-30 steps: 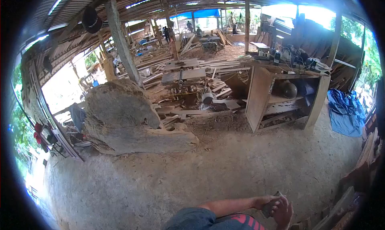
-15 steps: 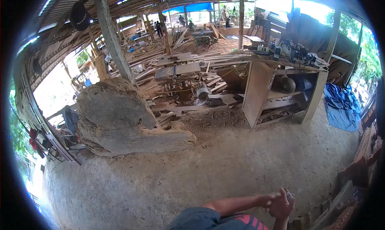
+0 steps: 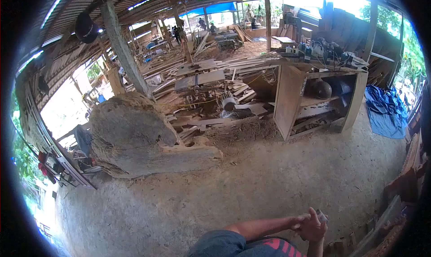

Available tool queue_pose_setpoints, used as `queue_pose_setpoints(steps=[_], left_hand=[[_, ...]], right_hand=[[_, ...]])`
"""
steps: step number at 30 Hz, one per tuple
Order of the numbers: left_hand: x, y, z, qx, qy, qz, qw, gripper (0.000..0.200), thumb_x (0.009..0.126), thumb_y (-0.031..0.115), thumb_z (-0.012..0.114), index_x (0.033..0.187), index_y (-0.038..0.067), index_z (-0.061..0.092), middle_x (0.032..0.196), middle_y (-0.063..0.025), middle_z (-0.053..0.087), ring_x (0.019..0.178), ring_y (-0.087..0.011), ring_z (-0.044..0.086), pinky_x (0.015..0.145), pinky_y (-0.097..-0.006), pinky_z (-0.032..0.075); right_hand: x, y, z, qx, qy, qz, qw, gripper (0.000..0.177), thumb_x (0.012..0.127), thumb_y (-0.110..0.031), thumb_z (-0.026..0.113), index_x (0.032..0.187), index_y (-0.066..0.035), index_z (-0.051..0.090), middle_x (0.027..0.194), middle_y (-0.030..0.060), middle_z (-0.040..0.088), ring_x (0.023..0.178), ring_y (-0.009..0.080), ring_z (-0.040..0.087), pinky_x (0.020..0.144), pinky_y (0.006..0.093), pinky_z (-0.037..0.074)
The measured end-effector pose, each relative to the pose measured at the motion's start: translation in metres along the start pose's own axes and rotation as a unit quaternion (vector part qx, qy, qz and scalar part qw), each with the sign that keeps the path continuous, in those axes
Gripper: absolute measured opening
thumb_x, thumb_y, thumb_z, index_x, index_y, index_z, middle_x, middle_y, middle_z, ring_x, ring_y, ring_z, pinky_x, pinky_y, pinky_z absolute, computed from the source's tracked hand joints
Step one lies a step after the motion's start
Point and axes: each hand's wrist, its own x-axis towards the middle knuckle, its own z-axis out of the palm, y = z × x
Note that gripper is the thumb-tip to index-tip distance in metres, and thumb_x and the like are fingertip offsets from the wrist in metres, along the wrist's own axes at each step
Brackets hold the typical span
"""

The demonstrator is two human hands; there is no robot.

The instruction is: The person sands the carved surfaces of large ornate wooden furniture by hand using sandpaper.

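My two hands meet at the bottom of the view, above my knee in blue shorts (image 3: 215, 244). My left hand (image 3: 301, 220) reaches in from the left at the end of a bare forearm. Pressed against it is my right hand (image 3: 315, 230), which comes up from below. Both close around a small grey piece (image 3: 321, 215), and only its pale tip shows above the fingers. The bare dirt floor (image 3: 251, 185) lies beneath them.
A big weathered tree slab (image 3: 134, 136) lies on the ground at left centre. A wooden workbench (image 3: 287, 100) with tools on top stands at the right, with a blue tarp (image 3: 386, 113) beside it. Piled planks and a saw table (image 3: 200, 80) lie behind, and stacked wood (image 3: 399, 189) lines the right edge.
The view has tilted slightly. My hands have drawn closer together and risen a little, and the grey piece is now more hidden between them.
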Motion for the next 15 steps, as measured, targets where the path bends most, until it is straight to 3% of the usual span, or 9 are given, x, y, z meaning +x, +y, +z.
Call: queue_pose_setpoints(steps=[2, 3, 5, 7, 9, 10, 11, 13, 15], left_hand=[[0.001, 0.001, 0.002, -0.036, -0.030, 0.002, 0.999, 0.051, 0.102, 0.039, 0.045, 0.146, 0.015, 0.036, 0.077, 0.0010, 0.061, 0.054, -0.0164, 0.059, 0.048, -0.0408, 0.056], [0.001, -0.002, 0.006, -0.056, -0.047, 0.002, 0.997, 0.050, 0.103, 0.039, 0.044, 0.146, 0.015, 0.036, 0.075, 0.0014, 0.060, 0.053, -0.0169, 0.059, 0.048, -0.0417, 0.056], [0.000, -0.001, 0.014, -0.083, -0.041, 0.006, 0.996, 0.048, 0.104, 0.038, 0.042, 0.146, 0.015, 0.036, 0.071, 0.0023, 0.060, 0.050, -0.0178, 0.059, 0.048, -0.0436, 0.057], [0.004, -0.001, 0.037, -0.078, 0.041, 0.012, 0.996, 0.046, 0.105, 0.040, 0.039, 0.145, 0.016, 0.038, 0.059, 0.0044, 0.056, 0.040, -0.0154, 0.053, 0.038, -0.0397, 0.053], [0.010, -0.004, 0.044, -0.039, 0.193, 0.008, 0.980, 0.046, 0.105, 0.037, 0.040, 0.147, 0.016, 0.037, 0.058, 0.0056, 0.055, 0.038, -0.0154, 0.051, 0.039, -0.0418, 0.055], [0.013, -0.007, 0.032, -0.038, 0.194, 0.007, 0.980, 0.046, 0.105, 0.037, 0.040, 0.147, 0.016, 0.037, 0.058, 0.0056, 0.055, 0.038, -0.0154, 0.051, 0.039, -0.0418, 0.055], [0.016, -0.014, 0.005, -0.054, 0.065, 0.013, 0.996, 0.053, 0.101, 0.034, 0.048, 0.148, 0.015, 0.034, 0.087, -0.0009, 0.058, 0.065, -0.0177, 0.059, 0.053, -0.0449, 0.058], [0.024, -0.027, -0.042, -0.068, -0.065, 0.017, 0.995, 0.062, 0.096, 0.032, 0.056, 0.150, 0.014, 0.032, 0.117, -0.0075, 0.061, 0.092, -0.0201, 0.066, 0.068, -0.0480, 0.061], [0.031, -0.032, -0.064, 0.220, -0.016, 0.060, 0.973, 0.066, 0.093, 0.032, 0.060, 0.150, 0.014, 0.032, 0.130, -0.0087, 0.054, 0.103, -0.0188, 0.063, 0.073, -0.0495, 0.061]], right_hand=[[-0.016, -0.009, -0.023, -0.147, -0.042, 0.005, 0.988, 0.074, 0.097, -0.060, 0.043, 0.157, -0.025, 0.017, 0.146, 0.0271, 0.039, 0.121, 0.0528, 0.050, 0.092, 0.0652, 0.046], [-0.024, -0.011, -0.024, -0.146, -0.042, 0.005, 0.988, 0.074, 0.097, -0.060, 0.043, 0.157, -0.025, 0.017, 0.146, 0.0271, 0.039, 0.121, 0.0528, 0.050, 0.092, 0.0652, 0.046], [-0.043, -0.014, -0.025, 0.014, -0.008, 0.006, 1.000, 0.076, 0.096, -0.060, 0.045, 0.157, -0.025, 0.014, 0.147, 0.0281, 0.036, 0.121, 0.0527, 0.050, 0.093, 0.0656, 0.045], [-0.054, -0.015, -0.028, 0.003, -0.006, -0.005, 1.000, 0.077, 0.096, -0.060, 0.045, 0.157, -0.026, 0.013, 0.148, 0.0284, 0.036, 0.121, 0.0528, 0.050, 0.093, 0.0655, 0.045], [-0.057, -0.016, -0.028, -0.006, -0.003, -0.019, 1.000, 0.077, 0.096, -0.059, 0.046, 0.157, -0.026, 0.013, 0.148, 0.0287, 0.035, 0.121, 0.0529, 0.050, 0.093, 0.0655, 0.045], [-0.054, -0.013, -0.024, 0.022, -0.008, -0.030, 0.999, 0.077, 0.096, -0.059, 0.045, 0.157, -0.026, 0.012, 0.148, 0.0290, 0.035, 0.121, 0.0529, 0.050, 0.092, 0.0650, 0.046], [-0.053, -0.012, -0.023, 0.050, -0.013, -0.042, 0.998, 0.077, 0.097, -0.059, 0.044, 0.157, -0.025, 0.012, 0.148, 0.0293, 0.034, 0.120, 0.0529, 0.051, 0.091, 0.0645, 0.047], [-0.056, -0.014, -0.054, -0.029, 0.003, -0.047, 0.998, 0.077, 0.097, -0.059, 0.043, 0.158, -0.025, 0.011, 0.148, 0.0295, 0.034, 0.120, 0.0528, 0.051, 0.090, 0.0650, 0.047], [-0.053, -0.018, -0.062, -0.109, 0.019, -0.053, 0.992, 0.076, 0.097, -0.060, 0.042, 0.158, -0.025, 0.010, 0.148, 0.0296, 0.034, 0.120, 0.0527, 0.051, 0.089, 0.0654, 0.048]])
